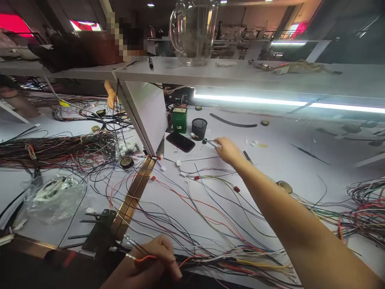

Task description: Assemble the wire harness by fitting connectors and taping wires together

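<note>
At the bottom centre, my left hand (155, 257) is closed around a few thin wires (144, 259), one of them orange, with bare metal ends sticking out to the left. My right hand (225, 149) reaches far across the table and pinches slim metal tweezers (212, 143). Their tip is near a small dark green piece (204, 141), just in front of a black mesh cup (199, 128). Whether the tips touch it, I cannot tell. A black phone (180, 141) lies left of the cup. Long loose wires with red connectors (237, 189) spread between my hands.
A green box (179, 120) stands behind the phone. A shelf (240, 76) holding a glass jug (194, 32) crosses above. Left are a divider (147, 108), a black fixture (100, 230), wire bundles (60, 150) and another person's hand (111, 96). Tape (284, 186) lies beside my right forearm.
</note>
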The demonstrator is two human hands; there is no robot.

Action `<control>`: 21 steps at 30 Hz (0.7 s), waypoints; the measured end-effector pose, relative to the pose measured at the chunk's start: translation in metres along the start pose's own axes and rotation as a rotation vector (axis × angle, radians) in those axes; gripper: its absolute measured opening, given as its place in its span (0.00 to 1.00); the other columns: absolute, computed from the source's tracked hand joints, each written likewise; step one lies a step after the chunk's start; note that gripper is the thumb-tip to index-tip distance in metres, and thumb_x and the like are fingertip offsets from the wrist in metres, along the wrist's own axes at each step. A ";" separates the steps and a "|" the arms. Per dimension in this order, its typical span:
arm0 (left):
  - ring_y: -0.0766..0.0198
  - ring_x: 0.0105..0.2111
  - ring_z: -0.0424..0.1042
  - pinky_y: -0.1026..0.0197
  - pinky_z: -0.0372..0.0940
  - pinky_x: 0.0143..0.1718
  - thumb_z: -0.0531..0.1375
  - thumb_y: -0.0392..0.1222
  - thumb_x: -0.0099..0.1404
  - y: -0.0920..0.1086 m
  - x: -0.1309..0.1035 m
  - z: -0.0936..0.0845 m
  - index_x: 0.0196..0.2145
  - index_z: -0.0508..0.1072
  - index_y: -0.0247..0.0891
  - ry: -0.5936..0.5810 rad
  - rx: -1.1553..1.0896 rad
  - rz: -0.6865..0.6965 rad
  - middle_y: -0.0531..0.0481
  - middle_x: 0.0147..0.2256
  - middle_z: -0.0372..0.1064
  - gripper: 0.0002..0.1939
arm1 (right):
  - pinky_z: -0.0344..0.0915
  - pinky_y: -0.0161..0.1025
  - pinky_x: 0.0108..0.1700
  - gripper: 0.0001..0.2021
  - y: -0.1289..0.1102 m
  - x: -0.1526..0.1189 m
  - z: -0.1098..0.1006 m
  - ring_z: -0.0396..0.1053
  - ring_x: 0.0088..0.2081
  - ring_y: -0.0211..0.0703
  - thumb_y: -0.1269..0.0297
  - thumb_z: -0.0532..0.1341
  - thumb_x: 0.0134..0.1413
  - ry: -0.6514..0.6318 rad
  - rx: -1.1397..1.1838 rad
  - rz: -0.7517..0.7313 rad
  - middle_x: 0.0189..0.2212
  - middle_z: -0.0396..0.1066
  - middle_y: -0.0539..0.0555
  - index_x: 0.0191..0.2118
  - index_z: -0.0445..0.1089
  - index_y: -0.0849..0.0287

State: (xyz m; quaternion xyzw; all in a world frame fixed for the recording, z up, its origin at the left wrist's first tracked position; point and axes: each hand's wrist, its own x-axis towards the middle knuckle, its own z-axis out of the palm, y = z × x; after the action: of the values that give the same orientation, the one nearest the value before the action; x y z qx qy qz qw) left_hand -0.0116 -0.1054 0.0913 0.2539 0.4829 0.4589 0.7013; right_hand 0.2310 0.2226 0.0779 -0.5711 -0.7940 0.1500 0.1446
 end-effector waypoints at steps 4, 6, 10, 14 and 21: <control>0.65 0.26 0.67 0.57 0.66 0.38 0.62 0.50 0.61 0.006 0.020 0.014 0.35 0.76 0.41 0.025 -0.193 0.098 0.53 0.22 0.67 0.10 | 0.60 0.35 0.38 0.07 -0.032 -0.032 0.030 0.68 0.37 0.41 0.67 0.59 0.55 -0.152 0.038 -0.177 0.37 0.72 0.52 0.38 0.73 0.55; 0.73 0.16 0.54 0.65 0.62 0.25 0.62 0.50 0.62 0.005 0.033 0.017 0.39 0.73 0.43 0.052 -0.339 0.077 0.60 0.17 0.56 0.11 | 0.60 0.35 0.37 0.05 -0.048 -0.048 0.044 0.68 0.36 0.40 0.65 0.59 0.55 -0.192 0.050 -0.230 0.35 0.72 0.51 0.35 0.74 0.53; 0.75 0.14 0.37 0.70 0.43 0.14 0.62 0.46 0.63 0.003 0.053 0.018 0.47 0.70 0.38 0.081 -0.383 0.015 0.65 0.14 0.42 0.16 | 0.59 0.39 0.40 0.10 -0.062 -0.063 0.057 0.66 0.44 0.47 0.57 0.58 0.57 -0.148 0.042 -0.187 0.40 0.71 0.56 0.42 0.71 0.55; 0.73 0.13 0.37 0.69 0.44 0.14 0.55 0.49 0.68 0.006 0.064 0.018 0.52 0.67 0.36 0.003 -0.348 -0.037 0.64 0.12 0.44 0.20 | 0.59 0.40 0.35 0.17 -0.050 -0.069 0.059 0.68 0.38 0.50 0.54 0.57 0.57 -0.130 0.047 -0.052 0.36 0.72 0.58 0.48 0.67 0.58; 0.74 0.13 0.41 0.69 0.48 0.14 0.52 0.51 0.69 -0.001 0.070 0.015 0.50 0.67 0.37 -0.018 -0.297 -0.013 0.62 0.16 0.52 0.19 | 0.63 0.37 0.40 0.13 -0.038 -0.104 0.056 0.69 0.39 0.40 0.65 0.50 0.62 -0.140 0.185 -0.138 0.40 0.72 0.52 0.49 0.66 0.54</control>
State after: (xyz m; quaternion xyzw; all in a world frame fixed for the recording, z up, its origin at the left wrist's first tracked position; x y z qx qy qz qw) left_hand 0.0106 -0.0419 0.0652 0.1484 0.4051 0.5185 0.7383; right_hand 0.2081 0.1080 0.0361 -0.4875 -0.8223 0.2521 0.1508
